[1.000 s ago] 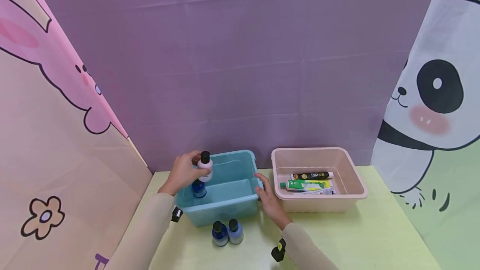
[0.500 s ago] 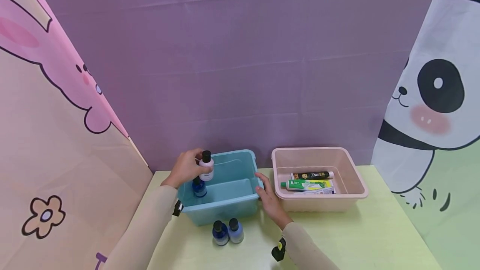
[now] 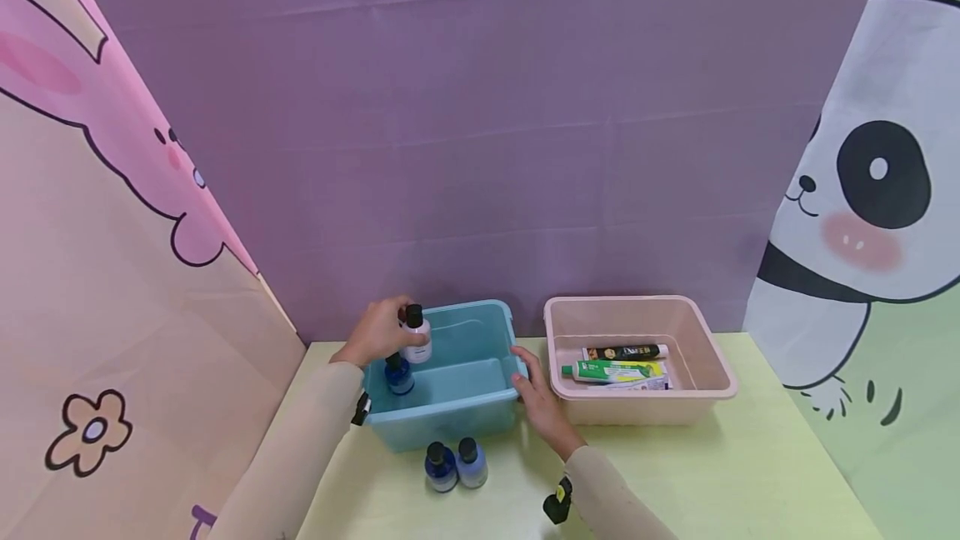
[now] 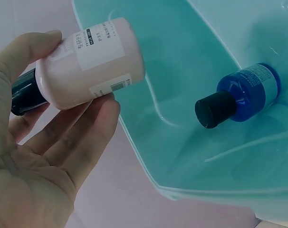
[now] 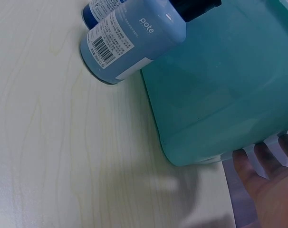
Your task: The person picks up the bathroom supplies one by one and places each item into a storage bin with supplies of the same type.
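My left hand [image 3: 384, 332] holds a pale pink bottle with a black cap [image 4: 94, 61] between thumb and fingers, above the left part of a teal plastic bin [image 3: 442, 427]. Below it, a dark blue bottle [image 3: 400, 375] with a black cap stands inside that bin. At the bin's right side my right hand [image 3: 542, 402] grips the rim, its fingertips [image 5: 244, 161] against the edge in the right wrist view. In front of the bin, on the table, stand a dark blue bottle [image 3: 441, 472] and a light blue bottle [image 5: 134, 40], both black-capped and side by side.
To the right stands a pink bin [image 3: 637, 411] with several toothpaste tubes [image 3: 611, 370] lying in it. Both bins sit on a pale wood-grain table [image 3: 750, 473]. A purple cloth [image 3: 480, 148] hangs behind, with printed cloths at either side.
My left hand has shifted slightly to the right with the pale pink bottle. The right hand stays on the teal bin's rim.
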`<state>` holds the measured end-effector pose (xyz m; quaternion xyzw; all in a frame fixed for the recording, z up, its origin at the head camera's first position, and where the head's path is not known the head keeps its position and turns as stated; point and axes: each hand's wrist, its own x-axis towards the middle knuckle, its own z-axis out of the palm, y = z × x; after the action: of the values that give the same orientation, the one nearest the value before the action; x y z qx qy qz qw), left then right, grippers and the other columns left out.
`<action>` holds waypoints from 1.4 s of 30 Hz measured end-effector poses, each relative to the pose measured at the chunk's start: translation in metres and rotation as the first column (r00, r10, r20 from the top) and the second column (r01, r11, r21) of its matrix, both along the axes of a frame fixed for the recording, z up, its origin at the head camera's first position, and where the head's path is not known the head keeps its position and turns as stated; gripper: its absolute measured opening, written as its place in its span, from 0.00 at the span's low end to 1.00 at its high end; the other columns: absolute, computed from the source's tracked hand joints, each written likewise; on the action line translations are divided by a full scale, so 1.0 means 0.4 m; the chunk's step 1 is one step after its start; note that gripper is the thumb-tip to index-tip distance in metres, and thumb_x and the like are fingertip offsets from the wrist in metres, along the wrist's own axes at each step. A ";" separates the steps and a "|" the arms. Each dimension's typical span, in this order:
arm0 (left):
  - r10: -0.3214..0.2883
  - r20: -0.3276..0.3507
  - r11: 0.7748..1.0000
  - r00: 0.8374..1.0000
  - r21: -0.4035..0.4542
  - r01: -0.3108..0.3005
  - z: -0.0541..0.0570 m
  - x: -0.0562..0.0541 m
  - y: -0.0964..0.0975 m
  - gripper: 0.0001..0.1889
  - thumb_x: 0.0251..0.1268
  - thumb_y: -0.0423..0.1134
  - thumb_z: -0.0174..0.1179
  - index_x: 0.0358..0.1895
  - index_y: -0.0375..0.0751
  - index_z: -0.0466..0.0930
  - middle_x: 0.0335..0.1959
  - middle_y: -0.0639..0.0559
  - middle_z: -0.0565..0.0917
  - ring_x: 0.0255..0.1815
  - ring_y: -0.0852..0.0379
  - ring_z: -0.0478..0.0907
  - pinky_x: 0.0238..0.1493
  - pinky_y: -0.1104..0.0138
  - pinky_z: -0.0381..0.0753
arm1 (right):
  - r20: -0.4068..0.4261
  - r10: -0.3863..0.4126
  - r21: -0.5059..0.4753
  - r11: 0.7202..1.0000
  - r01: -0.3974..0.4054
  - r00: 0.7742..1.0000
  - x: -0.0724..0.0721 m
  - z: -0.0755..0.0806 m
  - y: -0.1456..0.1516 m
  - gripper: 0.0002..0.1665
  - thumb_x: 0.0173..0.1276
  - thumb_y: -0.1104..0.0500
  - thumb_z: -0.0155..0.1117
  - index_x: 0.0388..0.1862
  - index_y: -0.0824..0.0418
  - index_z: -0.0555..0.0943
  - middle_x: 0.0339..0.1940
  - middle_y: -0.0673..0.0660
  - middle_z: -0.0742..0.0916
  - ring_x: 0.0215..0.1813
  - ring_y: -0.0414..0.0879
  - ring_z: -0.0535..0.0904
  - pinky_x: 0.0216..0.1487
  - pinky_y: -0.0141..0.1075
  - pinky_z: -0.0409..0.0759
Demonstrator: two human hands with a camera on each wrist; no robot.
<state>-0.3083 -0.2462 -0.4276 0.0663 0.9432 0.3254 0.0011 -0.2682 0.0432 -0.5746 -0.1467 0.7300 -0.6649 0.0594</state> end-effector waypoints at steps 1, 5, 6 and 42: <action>0.001 0.003 1.000 1.000 -0.004 -0.001 0.000 -0.002 0.002 0.23 0.58 0.41 0.75 0.55 0.38 0.80 0.46 0.41 0.84 0.43 0.47 0.81 0.44 0.53 0.88 | -0.001 0.000 -0.001 1.000 0.000 1.000 -0.001 -0.001 0.000 0.27 0.86 0.48 0.39 0.80 0.40 0.56 0.83 0.61 0.58 0.77 0.66 0.62 0.71 0.63 0.70; 0.001 0.012 1.000 1.000 -0.018 -0.001 -0.002 -0.008 0.006 0.22 0.58 0.41 0.76 0.54 0.39 0.80 0.46 0.41 0.85 0.42 0.47 0.81 0.44 0.51 0.88 | -0.004 -0.009 0.010 1.000 0.009 1.000 -0.004 -0.003 0.002 0.27 0.86 0.47 0.39 0.80 0.40 0.56 0.83 0.62 0.58 0.78 0.66 0.61 0.71 0.63 0.70; 0.001 0.014 1.000 1.000 -0.021 -0.001 -0.003 -0.011 0.006 0.22 0.58 0.40 0.76 0.53 0.39 0.80 0.46 0.41 0.85 0.42 0.46 0.81 0.45 0.51 0.89 | -0.005 -0.010 0.013 1.000 0.010 1.000 -0.004 -0.004 0.002 0.27 0.86 0.47 0.39 0.80 0.39 0.56 0.83 0.62 0.58 0.78 0.66 0.62 0.71 0.63 0.70; 0.027 0.075 0.975 0.997 -0.223 -0.010 -0.069 -0.074 0.007 0.25 0.53 0.42 0.78 0.54 0.39 0.81 0.47 0.41 0.85 0.43 0.45 0.80 0.40 0.54 0.85 | 0.015 -0.011 -0.001 1.000 0.011 1.000 -0.004 -0.006 -0.004 0.28 0.86 0.51 0.40 0.81 0.42 0.55 0.83 0.61 0.57 0.78 0.66 0.60 0.73 0.66 0.67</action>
<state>-0.3378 -0.2435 -0.4550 0.0444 0.9736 0.2200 0.0420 -0.2699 0.0415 -0.5770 -0.1378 0.7298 -0.6668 0.0612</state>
